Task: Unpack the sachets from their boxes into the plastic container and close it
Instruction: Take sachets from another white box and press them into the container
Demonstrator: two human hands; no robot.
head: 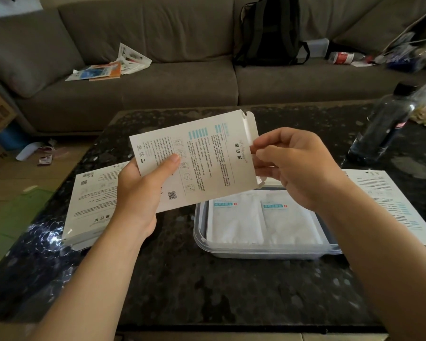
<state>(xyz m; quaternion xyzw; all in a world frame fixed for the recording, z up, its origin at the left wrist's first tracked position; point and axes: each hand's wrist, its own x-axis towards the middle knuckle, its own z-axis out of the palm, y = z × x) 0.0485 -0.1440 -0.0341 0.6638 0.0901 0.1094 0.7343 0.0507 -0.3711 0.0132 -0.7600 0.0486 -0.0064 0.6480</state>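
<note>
Both hands are up over the middle of the tabletop (231, 291), sharing one flat white box (202, 156) that is held off the surface, printed side up and tilted, with its right end higher. The left hand (143, 193) grips the box's lower left corner: the thumb is pressed flat on the printed face and the other fingers are curled underneath, out of sight. The right hand (298, 166) is at the other end with its fingers bent in tight, the tips pinching at the box's open right end just below the raised flap. Whether a sachet is already between those fingertips cannot be told. Directly under the box and the right hand, toward the near right part of the tabletop, sits the clear plastic container (268, 253), open, with two white sachets (234, 222) lying flat side by side inside it. A second box (94, 200) lies flat near the left edge, partly behind the left wrist. A third box (391, 205) lies flat at the right edge, well apart from the container. A dark bottle (384, 126) stands toward the far right corner. Beyond the far edge is a grey sofa (158, 89) with a black backpack (271, 30) propped on its seat.
</note>
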